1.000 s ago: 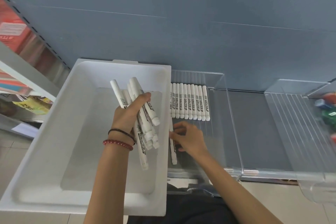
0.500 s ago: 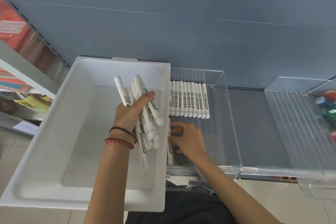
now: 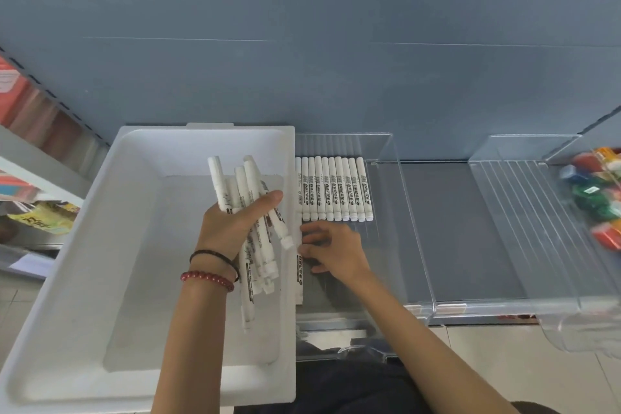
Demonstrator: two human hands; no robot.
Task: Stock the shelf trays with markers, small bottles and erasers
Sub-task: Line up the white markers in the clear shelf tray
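Since a second ago the right hand [image 3: 336, 252] has slid left and a little back in the clear tray [image 3: 386, 265], bringing its single marker [image 3: 299, 279] tight against the tray's left wall, just short of the row of markers [image 3: 332, 193]. Its fingers [image 3: 311, 228] are bent, with the tips pinching the marker's upper half. The marker lies lengthwise in line with the row, which looks like the start of a second row in front of the first.

That row lies side by side at the back of the tray, caps toward the person and labels up, presumably so shoppers can read them.

The left hand [image 3: 235, 228] has barely shifted. Its fingers are wrapped round a loose bundle of white markers [image 3: 257, 255], thumb [image 3: 268, 198] across the top, held over the white bin [image 3: 100, 245] as a ready supply beside the tray.

On the shelf [image 3: 447, 228], a second clear tray [image 3: 521, 228] stands to the right. Beyond it lie blurred coloured items [image 3: 598, 195], too smeared to name.
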